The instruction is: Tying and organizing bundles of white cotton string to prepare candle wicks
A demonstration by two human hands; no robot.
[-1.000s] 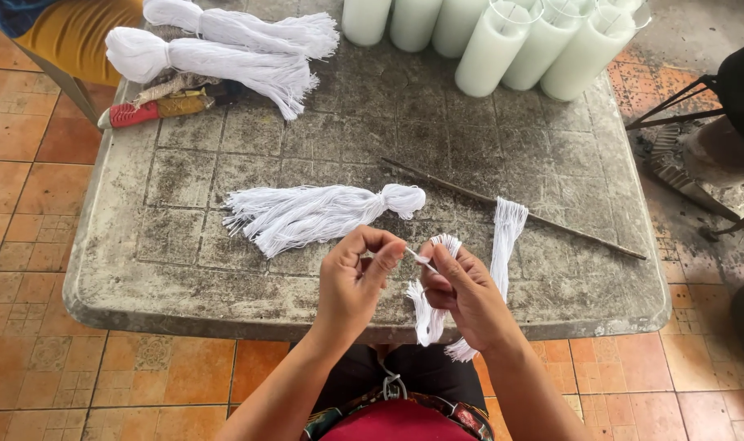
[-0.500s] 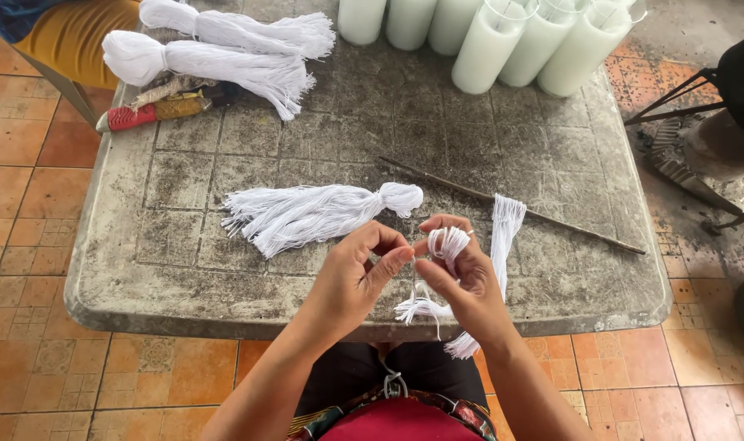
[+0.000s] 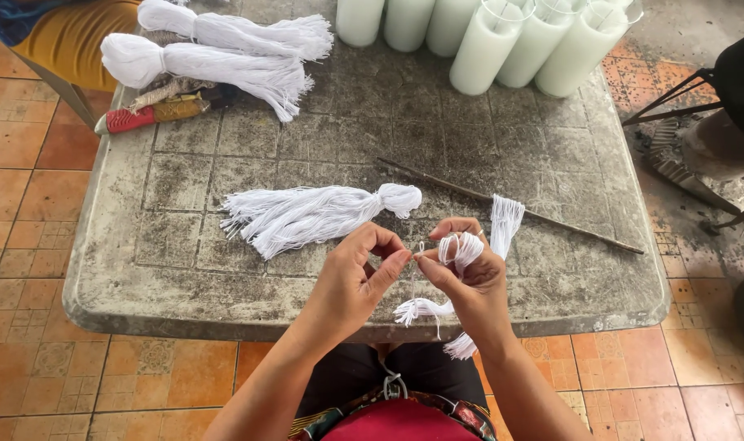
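Pinching a small bundle of white cotton thread [image 3: 461,249] over the near edge of the grey stone-topped desk [image 3: 184,245], the person keeps both hands close together, fingertips almost meeting. The right hand [image 3: 470,282] is closed on the bundle: its looped top bulges out between thumb and forefinger, and loose frayed ends hang below the palm, past the rim of the desk. The left hand [image 3: 355,282] is narrowed to a pinch, thumb against forefinger, on a thin strand that runs up from the same bundle.

Just beyond the hands lies a finished white thread tassel with a knotted head [image 3: 323,214], flat on the desk, its fringe spread to the left. To the right of it a long thin dark stick [image 3: 510,204] runs slantwise across the top, with another short white tuft of thread [image 3: 505,220] lying against it. At the far left corner two larger white tassels [image 3: 217,49] rest side by side above a red-handled tool [image 3: 139,117]. Along the far edge stands a row of tall white candles in clear glasses [image 3: 486,37], touching one another.
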